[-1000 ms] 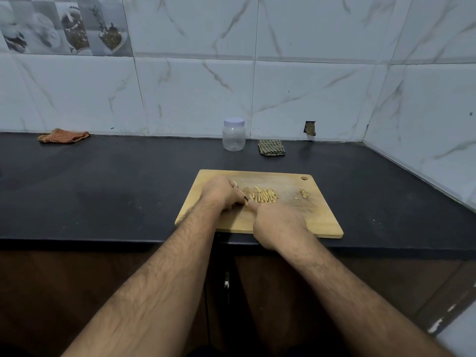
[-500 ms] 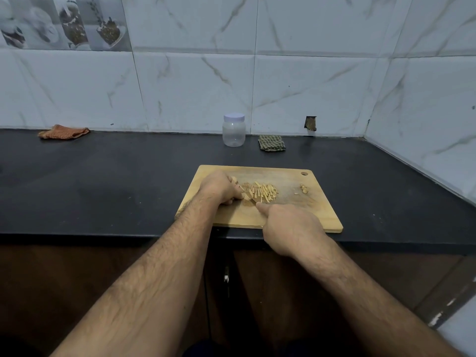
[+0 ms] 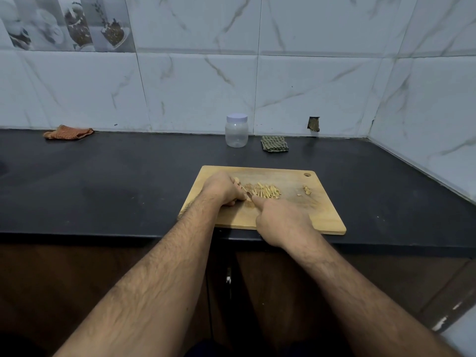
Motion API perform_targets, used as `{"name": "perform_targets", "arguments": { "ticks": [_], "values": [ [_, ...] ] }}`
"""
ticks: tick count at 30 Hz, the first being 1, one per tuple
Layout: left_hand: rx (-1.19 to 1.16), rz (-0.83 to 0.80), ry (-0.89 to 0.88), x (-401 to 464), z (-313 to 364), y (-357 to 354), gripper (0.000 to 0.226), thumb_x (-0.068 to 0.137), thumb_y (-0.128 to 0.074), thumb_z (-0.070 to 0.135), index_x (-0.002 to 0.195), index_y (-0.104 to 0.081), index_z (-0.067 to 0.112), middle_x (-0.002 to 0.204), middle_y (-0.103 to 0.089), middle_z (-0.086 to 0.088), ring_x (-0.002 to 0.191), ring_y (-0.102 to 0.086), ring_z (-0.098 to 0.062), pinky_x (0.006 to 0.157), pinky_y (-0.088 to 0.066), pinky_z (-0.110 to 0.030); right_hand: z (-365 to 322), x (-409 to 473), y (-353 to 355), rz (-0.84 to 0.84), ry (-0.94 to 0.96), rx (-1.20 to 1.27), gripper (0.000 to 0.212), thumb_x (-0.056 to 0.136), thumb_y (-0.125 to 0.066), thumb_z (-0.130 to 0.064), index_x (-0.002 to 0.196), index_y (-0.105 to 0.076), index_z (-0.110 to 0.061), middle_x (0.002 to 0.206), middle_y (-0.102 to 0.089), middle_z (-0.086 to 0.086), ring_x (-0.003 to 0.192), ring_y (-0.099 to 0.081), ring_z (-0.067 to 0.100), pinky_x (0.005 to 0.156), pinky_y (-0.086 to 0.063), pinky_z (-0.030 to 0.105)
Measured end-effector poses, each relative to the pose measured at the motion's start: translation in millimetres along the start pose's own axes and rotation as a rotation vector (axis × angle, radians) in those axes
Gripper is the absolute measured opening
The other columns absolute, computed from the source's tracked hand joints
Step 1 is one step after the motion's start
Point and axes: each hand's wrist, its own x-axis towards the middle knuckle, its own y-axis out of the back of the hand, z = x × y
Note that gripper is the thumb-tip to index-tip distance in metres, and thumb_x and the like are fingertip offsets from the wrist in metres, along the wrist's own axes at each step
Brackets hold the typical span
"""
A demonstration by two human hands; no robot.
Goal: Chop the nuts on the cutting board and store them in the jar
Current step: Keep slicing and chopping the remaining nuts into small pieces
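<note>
With the left hand (image 3: 223,188) curled over a nut (image 3: 247,194) on the board (image 3: 319,212) and the right hand (image 3: 282,222) gripping a mostly hidden knife (image 3: 249,195), a slip could nick those fingers, the jar (image 3: 236,130) standing capped behind.

View: one head-worn wide-angle camera, no second view to share ground with.
Position: above and behind both forearms, which run in from the bottom edge.
Facing: forward and down, toward the tiled wall (image 3: 195,94) across the upper frame.
Nearness: forearms close and large; cutting board (image 3: 319,215) at frame centre; jar (image 3: 236,131) small above it.
Coverage: black worktop (image 3: 108,181) spans the middle band, cabinet fronts below.
Distortion: wall lines bend at the right edge.
</note>
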Motion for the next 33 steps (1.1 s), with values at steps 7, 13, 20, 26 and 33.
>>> {"name": "perform_targets", "arguments": {
  "ticks": [7, 13, 20, 26, 33],
  "values": [
    [0.006, 0.010, 0.002, 1.5, -0.2, -0.9, 0.020, 0.079, -0.080, 0.024, 0.069, -0.064, 0.018, 0.056, -0.061, 0.001, 0.052, -0.052, -0.013, 0.067, -0.049, -0.027, -0.6, -0.6, -2.1, 0.019, 0.011, -0.004, 0.063, 0.098, -0.042, -0.014, 0.154, -0.026, -0.038, 0.138, -0.056, 0.004, 0.122, -0.054, 0.024, 0.088, -0.046, 0.035],
    [-0.003, 0.012, 0.004, 1.7, -0.6, -0.4, 0.020, 0.078, -0.081, 0.024, 0.069, -0.065, 0.018, 0.060, -0.063, 0.001, 0.055, -0.055, -0.013, 0.072, -0.053, -0.028, -1.0, -1.7, -0.8, 0.008, -0.007, 0.004, 0.063, 0.098, -0.042, -0.014, 0.155, -0.024, -0.036, 0.141, -0.054, 0.004, 0.123, -0.053, 0.024, 0.093, -0.047, 0.036],
    [-0.005, 0.014, -0.007, 1.3, -0.7, -1.8, 0.019, 0.078, -0.079, 0.023, 0.073, -0.062, 0.019, 0.075, -0.071, -0.004, 0.061, -0.057, -0.016, 0.077, -0.055, -0.031, -1.4, -1.4, 2.0, 0.001, -0.029, 0.025, 0.067, 0.097, -0.042, -0.011, 0.155, -0.022, -0.039, 0.145, -0.051, 0.004, 0.126, -0.052, 0.024, 0.095, -0.049, 0.037],
    [0.008, 0.007, -0.012, 0.3, -0.2, -0.8, 0.015, 0.080, -0.078, 0.021, 0.076, -0.064, 0.017, 0.060, -0.062, 0.001, 0.055, -0.054, -0.014, 0.068, -0.050, -0.027, -6.1, 2.8, 4.8, -0.017, -0.012, 0.018, 0.064, 0.098, -0.041, -0.012, 0.154, -0.025, -0.040, 0.142, -0.053, 0.004, 0.124, -0.053, 0.024, 0.091, -0.048, 0.036],
    [0.024, 0.006, -0.001, 1.6, 0.2, 0.4, 0.021, 0.081, -0.078, 0.022, 0.069, -0.061, 0.019, 0.055, -0.059, 0.002, 0.052, -0.052, -0.012, 0.062, -0.046, -0.025, -9.4, 6.3, 6.8, -0.048, -0.019, -0.012, 0.067, 0.099, -0.043, -0.012, 0.153, -0.022, -0.044, 0.146, -0.049, 0.005, 0.125, -0.052, 0.023, 0.092, -0.048, 0.036]
  ]
}}
